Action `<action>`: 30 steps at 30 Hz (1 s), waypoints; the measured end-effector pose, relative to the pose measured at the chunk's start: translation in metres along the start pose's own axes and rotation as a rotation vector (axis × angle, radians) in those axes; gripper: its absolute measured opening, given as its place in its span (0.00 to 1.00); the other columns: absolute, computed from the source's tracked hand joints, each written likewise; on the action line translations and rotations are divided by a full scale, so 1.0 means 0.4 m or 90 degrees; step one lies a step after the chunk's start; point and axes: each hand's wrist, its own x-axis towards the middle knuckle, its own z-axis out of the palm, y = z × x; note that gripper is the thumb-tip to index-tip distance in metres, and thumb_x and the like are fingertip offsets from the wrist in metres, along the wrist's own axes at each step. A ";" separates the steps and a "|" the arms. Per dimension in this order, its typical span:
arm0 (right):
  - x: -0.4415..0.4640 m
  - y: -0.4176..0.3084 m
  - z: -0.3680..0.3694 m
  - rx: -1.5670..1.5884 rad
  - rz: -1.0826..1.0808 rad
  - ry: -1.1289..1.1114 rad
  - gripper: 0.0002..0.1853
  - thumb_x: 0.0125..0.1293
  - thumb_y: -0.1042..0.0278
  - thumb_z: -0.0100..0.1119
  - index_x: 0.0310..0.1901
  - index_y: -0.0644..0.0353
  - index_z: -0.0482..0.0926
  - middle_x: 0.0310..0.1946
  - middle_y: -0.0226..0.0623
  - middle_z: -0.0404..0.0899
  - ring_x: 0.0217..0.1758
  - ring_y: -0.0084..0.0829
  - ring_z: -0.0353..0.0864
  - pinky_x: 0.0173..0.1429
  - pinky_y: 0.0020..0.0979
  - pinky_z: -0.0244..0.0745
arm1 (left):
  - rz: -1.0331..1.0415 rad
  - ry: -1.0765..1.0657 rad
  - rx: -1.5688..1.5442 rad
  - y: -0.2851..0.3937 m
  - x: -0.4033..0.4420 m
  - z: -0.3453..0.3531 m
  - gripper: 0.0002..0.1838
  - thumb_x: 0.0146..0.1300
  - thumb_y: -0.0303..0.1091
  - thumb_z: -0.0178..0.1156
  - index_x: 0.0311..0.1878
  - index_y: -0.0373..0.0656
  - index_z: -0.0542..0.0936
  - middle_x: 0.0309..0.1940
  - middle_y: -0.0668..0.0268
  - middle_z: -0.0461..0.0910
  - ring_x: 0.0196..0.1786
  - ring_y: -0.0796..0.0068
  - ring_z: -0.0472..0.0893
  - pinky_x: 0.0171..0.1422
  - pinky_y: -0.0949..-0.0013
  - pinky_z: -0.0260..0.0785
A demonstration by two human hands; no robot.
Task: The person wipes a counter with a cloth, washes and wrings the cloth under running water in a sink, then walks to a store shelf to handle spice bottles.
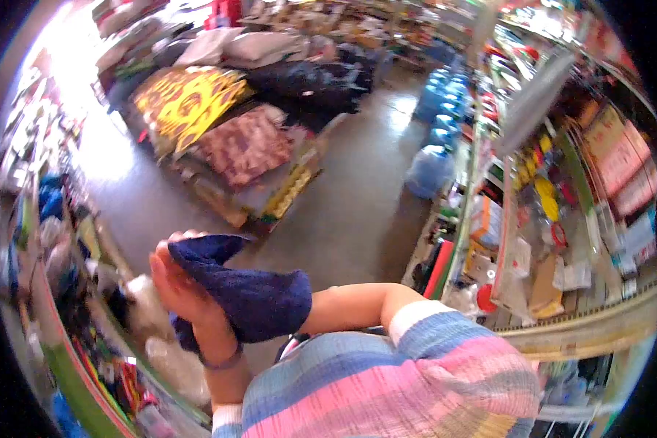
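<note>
A dark blue cloth [263, 299] is bunched in front of my striped sweater, at the lower left of the head view. My left hand [179, 281] is raised at the cloth's left side, with the cloth lying against its palm side; its fingers are blurred and pressed together around the cloth's edge. A thin band circles the left wrist. My right forearm reaches in from the right and ends under the cloth, which covers the right hand, so its fingers are hidden.
Ahead stands a low pile with a yellow patterned package [190, 106] and a brown-pink textile [247, 144]. Large blue water bottles [432, 169] line the right side of the floor [328, 219]. Shelves of goods run along the right [598, 321] and left [58, 328].
</note>
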 end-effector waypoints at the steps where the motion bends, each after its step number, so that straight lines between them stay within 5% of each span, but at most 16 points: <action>1: 0.012 0.009 0.002 -0.006 0.004 0.012 0.18 0.62 0.64 0.54 0.54 0.58 0.72 0.52 0.41 0.72 0.55 0.35 0.68 0.65 0.34 0.62 | -0.024 -0.063 -0.146 0.007 0.006 -0.010 0.17 0.66 0.49 0.49 0.34 0.43 0.73 0.34 0.66 0.73 0.37 0.71 0.71 0.45 0.64 0.65; 3: 0.041 0.023 0.007 -0.046 0.013 0.040 0.19 0.62 0.63 0.55 0.53 0.59 0.72 0.52 0.42 0.72 0.55 0.36 0.69 0.64 0.35 0.62 | -0.093 -0.095 -0.386 0.018 0.002 -0.003 0.15 0.65 0.48 0.52 0.36 0.46 0.71 0.30 0.70 0.67 0.36 0.74 0.66 0.43 0.70 0.60; 7: 0.049 0.022 0.023 -0.123 0.048 0.091 0.20 0.60 0.62 0.57 0.53 0.59 0.73 0.51 0.43 0.72 0.54 0.39 0.69 0.64 0.37 0.63 | -0.184 -0.020 -0.336 0.034 -0.036 -0.053 0.20 0.64 0.51 0.52 0.45 0.42 0.73 0.40 0.64 0.72 0.44 0.68 0.71 0.56 0.64 0.64; 8: 0.058 0.012 0.023 -0.142 0.054 0.096 0.20 0.60 0.61 0.57 0.53 0.60 0.73 0.51 0.44 0.72 0.54 0.40 0.69 0.64 0.37 0.63 | -0.153 0.064 -0.183 -0.010 -0.034 -0.127 0.18 0.70 0.41 0.45 0.53 0.38 0.73 0.49 0.60 0.77 0.52 0.69 0.76 0.60 0.65 0.67; 9: 0.078 0.002 0.017 -0.161 0.059 0.098 0.20 0.60 0.61 0.57 0.53 0.60 0.73 0.51 0.44 0.73 0.54 0.41 0.69 0.63 0.38 0.63 | -0.117 -0.105 -0.349 0.049 -0.028 -0.076 0.18 0.69 0.40 0.47 0.54 0.37 0.73 0.47 0.63 0.78 0.47 0.73 0.79 0.57 0.69 0.69; 10: 0.100 -0.010 0.017 -0.184 0.065 0.094 0.21 0.59 0.60 0.58 0.52 0.60 0.74 0.51 0.45 0.73 0.54 0.41 0.70 0.63 0.38 0.63 | -0.151 -0.014 -0.302 0.056 -0.003 -0.083 0.19 0.68 0.40 0.50 0.56 0.38 0.72 0.45 0.65 0.79 0.44 0.74 0.80 0.55 0.70 0.70; 16: 0.174 -0.036 0.033 -0.377 0.082 0.039 0.23 0.58 0.58 0.60 0.52 0.61 0.75 0.49 0.47 0.73 0.53 0.45 0.71 0.62 0.40 0.63 | -0.119 -0.178 -0.155 0.108 -0.034 -0.224 0.33 0.67 0.43 0.52 0.69 0.35 0.56 0.65 0.60 0.62 0.67 0.71 0.63 0.70 0.67 0.54; 18: 0.211 -0.075 0.048 -0.489 0.063 0.003 0.23 0.57 0.57 0.61 0.51 0.62 0.75 0.49 0.48 0.74 0.52 0.47 0.71 0.62 0.41 0.64 | -0.147 -0.186 -0.129 0.138 -0.061 -0.300 0.35 0.67 0.47 0.50 0.71 0.41 0.52 0.67 0.60 0.60 0.68 0.65 0.62 0.70 0.61 0.55; 22: 0.296 -0.131 0.131 -0.902 -0.054 -0.130 0.25 0.56 0.55 0.62 0.51 0.62 0.76 0.48 0.50 0.74 0.52 0.50 0.71 0.61 0.43 0.64 | -0.060 0.046 -0.141 0.189 -0.070 -0.434 0.35 0.68 0.58 0.42 0.73 0.55 0.49 0.66 0.62 0.61 0.67 0.64 0.62 0.68 0.56 0.58; 25: 0.380 -0.028 0.151 -1.263 -0.026 -0.243 0.26 0.55 0.54 0.63 0.50 0.63 0.76 0.48 0.51 0.75 0.51 0.52 0.72 0.61 0.44 0.64 | -0.006 0.035 -0.276 0.174 -0.034 -0.426 0.37 0.66 0.62 0.40 0.71 0.50 0.53 0.68 0.61 0.58 0.70 0.64 0.56 0.70 0.46 0.51; 27: 0.424 -0.012 0.125 -1.224 -0.025 -0.332 0.26 0.54 0.53 0.64 0.50 0.63 0.76 0.47 0.52 0.75 0.51 0.53 0.72 0.60 0.45 0.64 | 0.164 0.156 -0.075 0.078 -0.034 -0.477 0.33 0.67 0.51 0.46 0.68 0.40 0.57 0.67 0.61 0.60 0.70 0.70 0.58 0.74 0.61 0.45; 29: 0.495 -0.064 0.096 -1.020 -0.050 -0.369 0.22 0.56 0.57 0.63 0.49 0.61 0.78 0.38 0.46 0.80 0.41 0.45 0.79 0.48 0.39 0.74 | 0.138 0.119 -0.067 0.097 -0.022 -0.490 0.32 0.67 0.50 0.46 0.68 0.40 0.57 0.68 0.61 0.60 0.70 0.70 0.58 0.74 0.61 0.45; 30: 0.533 -0.071 0.076 -0.901 -0.014 -0.276 0.18 0.57 0.61 0.63 0.47 0.62 0.78 0.34 0.47 0.80 0.36 0.43 0.80 0.42 0.35 0.74 | 0.093 0.077 -0.077 0.116 -0.011 -0.493 0.32 0.67 0.49 0.46 0.68 0.40 0.57 0.68 0.61 0.60 0.70 0.70 0.57 0.74 0.61 0.45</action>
